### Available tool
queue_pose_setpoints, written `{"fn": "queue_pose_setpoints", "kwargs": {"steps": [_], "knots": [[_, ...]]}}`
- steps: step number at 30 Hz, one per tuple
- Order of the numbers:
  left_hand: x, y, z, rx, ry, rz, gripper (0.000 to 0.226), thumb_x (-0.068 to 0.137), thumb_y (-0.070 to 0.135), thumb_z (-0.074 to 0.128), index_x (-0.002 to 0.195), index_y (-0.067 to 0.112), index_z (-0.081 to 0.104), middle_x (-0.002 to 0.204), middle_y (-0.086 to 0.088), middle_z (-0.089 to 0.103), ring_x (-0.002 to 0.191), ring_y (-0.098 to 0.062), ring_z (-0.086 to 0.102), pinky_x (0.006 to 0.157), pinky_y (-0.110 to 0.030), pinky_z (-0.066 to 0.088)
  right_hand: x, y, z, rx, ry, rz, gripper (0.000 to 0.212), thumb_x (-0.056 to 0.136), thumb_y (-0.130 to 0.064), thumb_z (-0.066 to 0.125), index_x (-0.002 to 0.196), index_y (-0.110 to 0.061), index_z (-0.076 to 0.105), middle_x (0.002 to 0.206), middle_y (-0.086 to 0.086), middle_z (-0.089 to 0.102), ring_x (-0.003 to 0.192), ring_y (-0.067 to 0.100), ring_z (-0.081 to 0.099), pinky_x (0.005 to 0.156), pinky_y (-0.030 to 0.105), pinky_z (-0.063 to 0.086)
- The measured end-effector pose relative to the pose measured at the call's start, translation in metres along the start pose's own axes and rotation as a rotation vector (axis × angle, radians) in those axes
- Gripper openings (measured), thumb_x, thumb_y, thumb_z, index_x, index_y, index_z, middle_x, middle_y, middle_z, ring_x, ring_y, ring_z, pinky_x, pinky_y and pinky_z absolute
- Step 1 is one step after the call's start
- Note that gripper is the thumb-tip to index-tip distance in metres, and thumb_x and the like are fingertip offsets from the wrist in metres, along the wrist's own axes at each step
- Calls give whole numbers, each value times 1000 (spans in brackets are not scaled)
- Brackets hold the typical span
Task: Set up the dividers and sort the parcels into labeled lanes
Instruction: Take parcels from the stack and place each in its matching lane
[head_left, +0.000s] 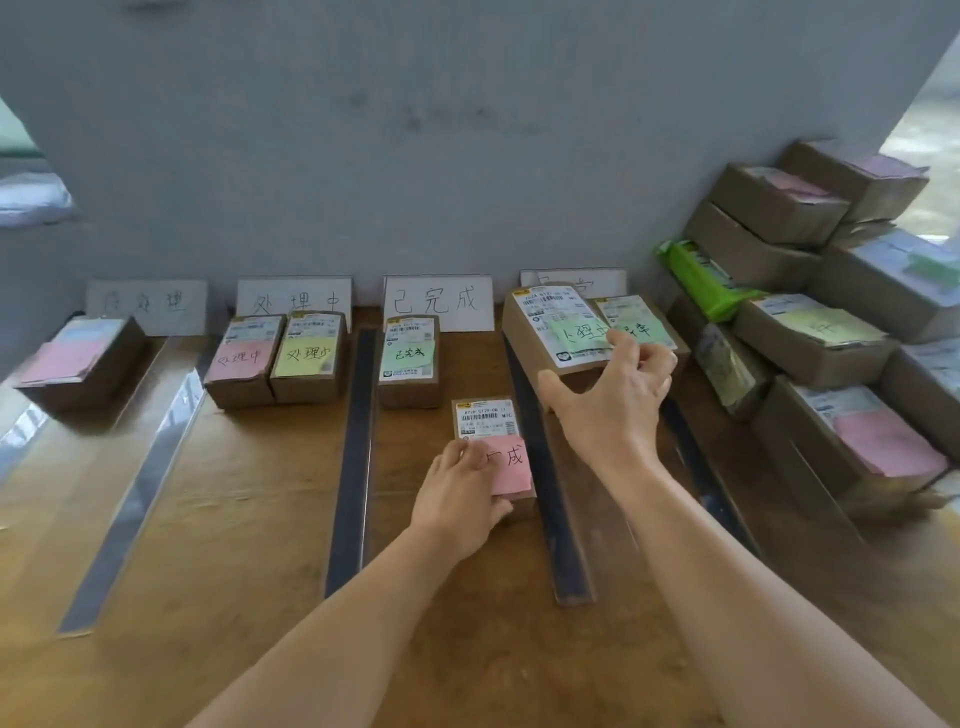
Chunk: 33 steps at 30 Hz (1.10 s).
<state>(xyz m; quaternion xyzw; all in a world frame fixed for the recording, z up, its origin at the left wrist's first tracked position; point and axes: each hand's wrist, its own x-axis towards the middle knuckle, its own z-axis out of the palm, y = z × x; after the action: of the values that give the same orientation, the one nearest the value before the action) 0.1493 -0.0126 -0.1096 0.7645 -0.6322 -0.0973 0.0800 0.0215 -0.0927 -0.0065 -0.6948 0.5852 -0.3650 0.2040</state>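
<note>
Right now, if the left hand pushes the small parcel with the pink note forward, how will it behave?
The small parcel is a flat cardboard box lying flat, so it should slide stiffly without tipping or rolling. The wooden table looks smooth. The pink note, overhanging the box edge, may lift or peel.

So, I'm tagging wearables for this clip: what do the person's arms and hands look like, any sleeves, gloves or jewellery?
Both forearms are bare up to the bottom frame edge, with no sleeve showing. The left hand and right hand wear no gloves, and no watch, bracelet or ring is visible on either. No markings or straps show on the wrists.
</note>
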Motion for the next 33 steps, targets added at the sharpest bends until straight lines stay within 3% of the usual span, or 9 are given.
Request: {"fn": "queue_pose_setpoints", "kwargs": {"steps": [7, 19, 23, 25, 28, 31, 33], "knots": [[55, -5, -9, 22, -59, -52, 53, 96, 28, 51, 144, 14, 32, 151, -4, 29, 141, -22, 22, 111, -36, 28, 33, 6, 20, 41, 0, -20, 76, 75, -41, 75, 136, -21, 34, 134, 2, 22, 125, 22, 24, 88, 26, 34], [149, -22, -29, 0, -54, -187, 46, 89, 7, 57, 134, 13, 45, 141, -4, 40, 128, -22, 42, 98, -36, 45, 92, 16, 50, 85, -71, -9, 82, 73, -41, 76, 139, -21, 31, 132, 1, 20, 126, 24, 24, 104, 45, 39], [156, -25, -37, -12, -90, -195, 44, 92, 10, 54, 136, 13, 44, 143, -4, 40, 127, -23, 44, 99, -34, 42, 98, 13, 57, 79, -73, -18, 81, 73, -41, 77, 137, -21, 31, 132, 2, 21, 125, 25, 25, 102, 42, 40], [152, -22, -45, -138, -43, -219, 45, 96, 17, 51, 140, 16, 42, 145, -3, 42, 128, -22, 45, 100, -33, 41, 97, 11, 59, 73, -61, -27, 81, 73, -41, 77, 137, -22, 31, 131, 2, 22, 125, 25, 26, 99, 37, 39], [138, -12, -70, -552, 160, -294, 44, 100, 36, 41, 142, 24, 42, 141, 2, 49, 124, -16, 49, 98, -31, 41, 92, 2, 62, 78, -33, -49, 82, 72, -43, 77, 136, -22, 32, 130, 2, 24, 124, 24, 26, 96, 34, 35], [114, -2, -101, -922, 238, -204, 35, 96, 50, 37, 130, 47, 47, 122, 25, 57, 97, 9, 55, 77, -13, 45, 80, -15, 66, 87, -16, -82, 85, 70, -47, 77, 137, -20, 30, 130, -1, 23, 122, 21, 26, 93, 30, 33], [94, -2, -122, -1075, 248, -151, 26, 91, 54, 43, 116, 60, 47, 110, 37, 57, 98, 14, 53, 74, -10, 45, 68, -31, 70, 111, -26, -99, 89, 69, -52, 76, 138, -21, 28, 127, -5, 21, 120, 17, 25, 89, 27, 32]]}}
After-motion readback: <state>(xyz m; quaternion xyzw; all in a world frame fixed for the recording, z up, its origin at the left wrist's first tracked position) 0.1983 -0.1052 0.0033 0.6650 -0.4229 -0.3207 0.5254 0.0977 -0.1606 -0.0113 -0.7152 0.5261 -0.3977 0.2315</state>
